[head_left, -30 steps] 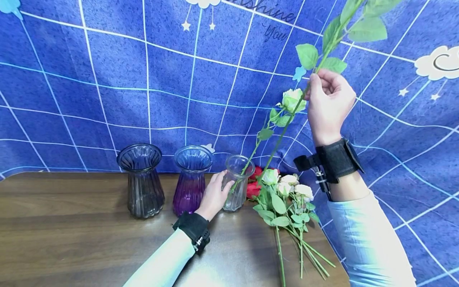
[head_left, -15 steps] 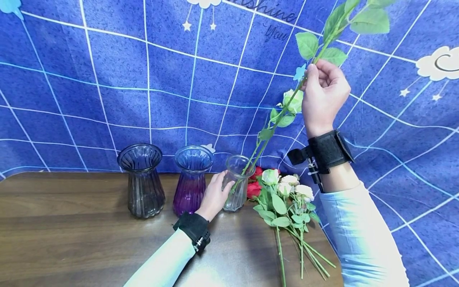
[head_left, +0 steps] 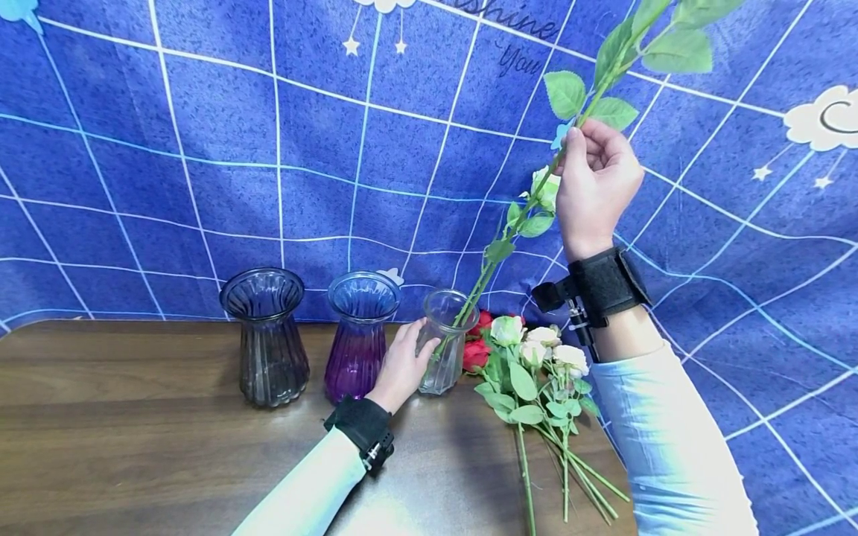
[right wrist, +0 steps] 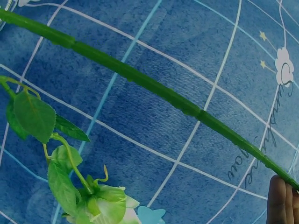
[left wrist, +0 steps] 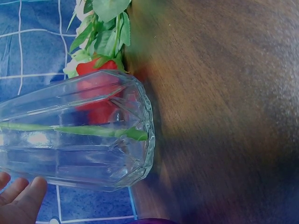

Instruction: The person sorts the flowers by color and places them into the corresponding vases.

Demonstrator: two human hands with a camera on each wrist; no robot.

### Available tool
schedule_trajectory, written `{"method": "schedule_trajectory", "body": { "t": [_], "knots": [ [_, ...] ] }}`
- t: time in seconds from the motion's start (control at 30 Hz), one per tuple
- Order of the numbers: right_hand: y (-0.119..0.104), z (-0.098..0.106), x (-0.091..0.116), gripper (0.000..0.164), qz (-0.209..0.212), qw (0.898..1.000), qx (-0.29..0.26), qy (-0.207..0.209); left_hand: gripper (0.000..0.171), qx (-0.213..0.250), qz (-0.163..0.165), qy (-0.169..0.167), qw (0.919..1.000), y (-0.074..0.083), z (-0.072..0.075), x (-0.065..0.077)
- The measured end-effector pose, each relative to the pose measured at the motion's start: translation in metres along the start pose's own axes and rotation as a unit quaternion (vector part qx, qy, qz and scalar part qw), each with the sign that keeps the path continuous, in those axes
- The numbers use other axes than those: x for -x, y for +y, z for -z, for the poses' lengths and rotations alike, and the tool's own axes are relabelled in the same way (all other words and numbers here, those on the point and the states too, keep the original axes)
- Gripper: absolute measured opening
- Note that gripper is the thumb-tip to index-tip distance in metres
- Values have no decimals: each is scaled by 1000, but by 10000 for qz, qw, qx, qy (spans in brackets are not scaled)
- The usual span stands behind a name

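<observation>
My left hand (head_left: 401, 363) holds the clear glass vase (head_left: 442, 370) by its side, thumb in front; in the left wrist view its fingers (left wrist: 28, 198) lie along the glass. One pale rose (head_left: 546, 190) leans out of this vase to the right, and a green stem (left wrist: 88, 130) shows inside, reaching close to the base. My right hand (head_left: 595, 190), raised high, pinches a long leafy flower stem (right wrist: 140, 81). Its lower end overlaps the vase mouth in the head view; its bloom is beyond the top edge.
Left of the clear vase stand a purple-blue glass vase (head_left: 354, 361) and a dark grey one (head_left: 271, 365). To its right, red roses (head_left: 476, 355) and pale roses (head_left: 570, 359) lie on the wooden table (head_left: 134, 447), stems toward the front. A blue patterned cloth (head_left: 201, 149) hangs behind.
My right hand has moved left, bringing the stem's lower end from over the lying flowers to the clear vase's mouth. The left hand keeps its hold on the vase.
</observation>
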State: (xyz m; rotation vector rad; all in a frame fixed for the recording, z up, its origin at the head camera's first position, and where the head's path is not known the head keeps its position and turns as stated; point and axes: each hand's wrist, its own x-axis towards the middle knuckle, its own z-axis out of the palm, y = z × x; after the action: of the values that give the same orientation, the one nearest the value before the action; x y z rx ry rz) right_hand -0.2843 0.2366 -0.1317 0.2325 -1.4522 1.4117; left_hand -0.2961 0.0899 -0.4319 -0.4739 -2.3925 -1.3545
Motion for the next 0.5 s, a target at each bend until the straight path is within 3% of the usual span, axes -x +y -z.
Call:
{"method": "schedule_trajectory", "body": {
  "t": [0.5],
  "knots": [
    [11,2,9,6,78,9983,557,-121,47,22,-71,46,10000,-1,0,0]
  ]
}}
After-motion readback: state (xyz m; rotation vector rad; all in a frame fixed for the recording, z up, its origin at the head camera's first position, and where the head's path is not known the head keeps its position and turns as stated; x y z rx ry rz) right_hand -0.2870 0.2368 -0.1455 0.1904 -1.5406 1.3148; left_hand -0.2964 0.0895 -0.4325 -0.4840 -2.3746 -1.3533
